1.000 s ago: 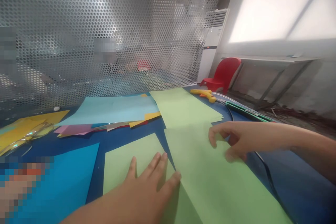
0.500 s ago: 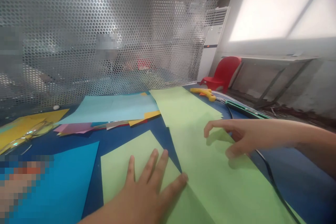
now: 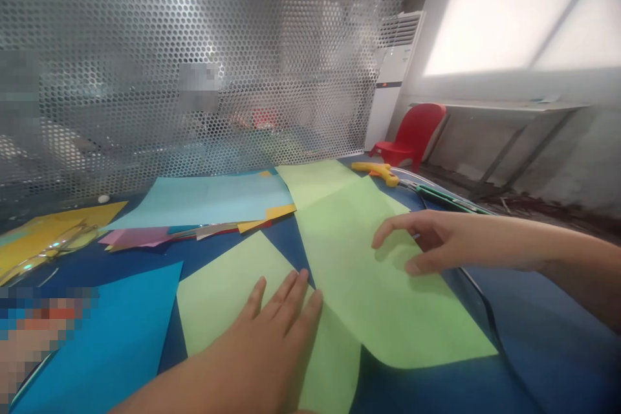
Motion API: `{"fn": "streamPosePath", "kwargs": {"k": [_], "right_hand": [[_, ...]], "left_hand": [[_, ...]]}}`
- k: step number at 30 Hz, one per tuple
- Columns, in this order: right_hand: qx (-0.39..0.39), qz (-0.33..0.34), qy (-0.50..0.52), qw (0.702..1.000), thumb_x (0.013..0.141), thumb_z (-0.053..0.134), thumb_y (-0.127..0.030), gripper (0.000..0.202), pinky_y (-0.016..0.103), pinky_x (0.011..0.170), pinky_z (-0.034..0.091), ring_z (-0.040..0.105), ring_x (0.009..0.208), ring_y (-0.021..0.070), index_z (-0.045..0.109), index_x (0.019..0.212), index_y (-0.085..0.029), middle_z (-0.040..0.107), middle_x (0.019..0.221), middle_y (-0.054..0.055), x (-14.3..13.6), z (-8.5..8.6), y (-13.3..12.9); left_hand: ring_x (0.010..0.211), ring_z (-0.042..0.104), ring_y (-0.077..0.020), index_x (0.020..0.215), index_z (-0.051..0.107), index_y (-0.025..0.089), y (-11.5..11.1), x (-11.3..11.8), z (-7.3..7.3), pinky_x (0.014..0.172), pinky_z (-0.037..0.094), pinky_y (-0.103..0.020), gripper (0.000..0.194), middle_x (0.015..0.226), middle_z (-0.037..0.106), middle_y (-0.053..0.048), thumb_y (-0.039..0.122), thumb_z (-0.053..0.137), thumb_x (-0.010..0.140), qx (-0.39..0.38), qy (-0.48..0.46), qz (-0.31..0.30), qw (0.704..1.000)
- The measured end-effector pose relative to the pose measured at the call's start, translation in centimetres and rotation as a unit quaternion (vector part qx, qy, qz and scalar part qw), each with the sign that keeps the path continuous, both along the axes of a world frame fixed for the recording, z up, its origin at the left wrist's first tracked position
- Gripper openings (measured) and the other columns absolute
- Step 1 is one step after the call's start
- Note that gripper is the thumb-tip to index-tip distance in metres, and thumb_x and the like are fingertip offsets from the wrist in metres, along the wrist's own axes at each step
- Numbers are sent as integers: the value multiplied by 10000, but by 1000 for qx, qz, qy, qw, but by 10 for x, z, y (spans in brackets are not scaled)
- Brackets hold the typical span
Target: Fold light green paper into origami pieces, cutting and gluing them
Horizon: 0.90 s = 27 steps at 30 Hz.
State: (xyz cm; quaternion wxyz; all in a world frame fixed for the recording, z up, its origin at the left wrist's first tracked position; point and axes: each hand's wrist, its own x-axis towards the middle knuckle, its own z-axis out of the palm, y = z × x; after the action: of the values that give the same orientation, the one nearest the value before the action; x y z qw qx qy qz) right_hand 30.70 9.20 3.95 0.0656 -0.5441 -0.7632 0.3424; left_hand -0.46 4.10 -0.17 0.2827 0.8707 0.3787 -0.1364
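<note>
My left hand (image 3: 276, 330) lies with spread fingers on a light green sheet (image 3: 228, 278) near the front of the blue table. To its right, a larger light green sheet (image 3: 388, 310) overlaps another green sheet (image 3: 315, 180) at the back, and its near edge curls up a little. Over the larger sheet's right side hovers my right hand (image 3: 412, 246), fingers curved and apart, holding nothing. A bright blue sheet (image 3: 130, 317) is left of my left hand.
Light blue paper (image 3: 213, 200), pink paper (image 3: 140, 236) and yellow paper (image 3: 29, 239) with glasses (image 3: 53, 249) lie at back left. A yellow glue gun (image 3: 383, 171) and black cable (image 3: 490, 310) are right. A perforated metal screen (image 3: 194, 26) stands behind.
The larger green sheet has moved away from me, baring blue table at the front. The sheet under my left hand has shifted slightly left and away. My right hand has moved slightly left.
</note>
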Motion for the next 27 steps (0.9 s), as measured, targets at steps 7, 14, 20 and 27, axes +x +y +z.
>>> {"fn": "streamPosePath", "kwargs": {"k": [7,14,20,27], "right_hand": [[-57,1,-20,998,811,734,-534,461,275,566,300,331,603,142,726,1172,-246,333,671,-61,2,-5,7],[-39,-19,-30,999,798,723,-553,454,288,586,305,363,632,161,722,1156,-274,371,712,-42,8,-9,11],[-46,-18,-46,998,756,758,-526,537,282,564,349,383,616,166,702,1239,-298,336,701,-49,3,-4,7],[-32,-16,-48,998,755,729,-491,462,286,600,337,410,653,166,727,1158,-265,394,721,-38,5,-6,8]], "left_hand": [[1525,-123,-382,1616,75,282,-4,-2,14,1165,-20,-741,866,1624,-132,-109,763,432,991,-16,4,-22,1000],[1523,-77,-395,1630,204,374,-5,2,10,1129,13,-798,745,1645,-57,-113,658,515,1015,5,-9,-30,999],[1553,-37,-363,1650,224,356,-2,4,-3,1121,-8,-774,799,1663,-66,-107,672,547,990,4,-31,-61,998],[1546,-72,-374,1647,199,401,-5,-3,-10,1107,-22,-786,832,1650,-108,-118,704,571,966,13,-56,-57,997]]}}
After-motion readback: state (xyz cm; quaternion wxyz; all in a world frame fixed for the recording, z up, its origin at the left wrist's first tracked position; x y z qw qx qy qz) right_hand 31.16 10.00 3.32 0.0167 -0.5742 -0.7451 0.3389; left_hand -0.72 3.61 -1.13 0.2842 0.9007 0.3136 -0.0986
